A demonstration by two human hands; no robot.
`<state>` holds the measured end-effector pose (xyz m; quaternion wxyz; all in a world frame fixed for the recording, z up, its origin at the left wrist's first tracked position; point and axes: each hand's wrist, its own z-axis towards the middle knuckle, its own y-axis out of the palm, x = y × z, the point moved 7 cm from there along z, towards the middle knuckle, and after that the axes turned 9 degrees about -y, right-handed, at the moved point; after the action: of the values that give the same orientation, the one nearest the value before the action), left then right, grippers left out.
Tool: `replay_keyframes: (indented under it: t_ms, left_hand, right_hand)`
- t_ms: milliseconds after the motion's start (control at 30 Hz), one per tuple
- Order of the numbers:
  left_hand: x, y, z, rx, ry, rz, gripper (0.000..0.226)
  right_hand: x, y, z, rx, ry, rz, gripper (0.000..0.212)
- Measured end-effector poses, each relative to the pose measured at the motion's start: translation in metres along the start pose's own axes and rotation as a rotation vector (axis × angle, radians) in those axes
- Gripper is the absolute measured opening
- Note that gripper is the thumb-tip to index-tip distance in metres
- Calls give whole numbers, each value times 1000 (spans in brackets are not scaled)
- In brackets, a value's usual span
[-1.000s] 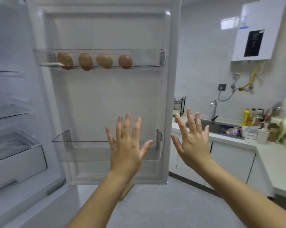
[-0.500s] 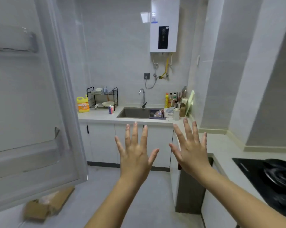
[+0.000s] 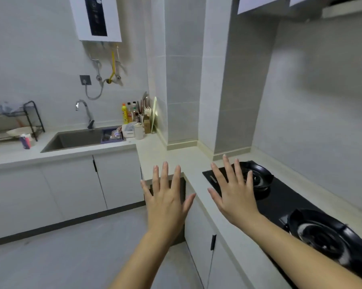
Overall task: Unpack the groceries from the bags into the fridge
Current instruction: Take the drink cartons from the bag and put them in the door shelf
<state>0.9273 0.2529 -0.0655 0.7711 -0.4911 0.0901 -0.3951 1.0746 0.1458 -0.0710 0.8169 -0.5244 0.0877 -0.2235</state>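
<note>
Facing the black hob [image 3: 280, 199] now, view turned right from the fridge door, which left the frame, left hand [image 3: 167, 202] and right hand [image 3: 234, 197] both spread wide, holding nothing, sink [image 3: 78, 139] with blue tray [image 3: 111, 136] of blurred items, dish rack [image 3: 35, 116] holding bowls [image 3: 19, 132]

View off fridge, onto hob [image 3: 280, 197].

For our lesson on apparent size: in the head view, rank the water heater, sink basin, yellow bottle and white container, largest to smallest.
1. Water heater, though cut off by the top edge.
2. Sink basin.
3. Yellow bottle and white container: too alike to rank; the container stands nearer.
</note>
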Motion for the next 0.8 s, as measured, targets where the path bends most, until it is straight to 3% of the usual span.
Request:
replay_keyframes:
  t_ms: [167, 433, 800]
  left_hand:
    - [61, 56, 18, -97, 122, -64, 75]
    - [218, 138, 40, -244, 502, -267, 73]
    - [407, 182, -30, -358, 882, -387, 73]
  right_hand:
    - [67, 17, -21, -93, 155, -59, 67]
    - [199, 26, -94, -240, 565, -249, 67]
    - [307, -8, -251, -379, 952, -261, 72]
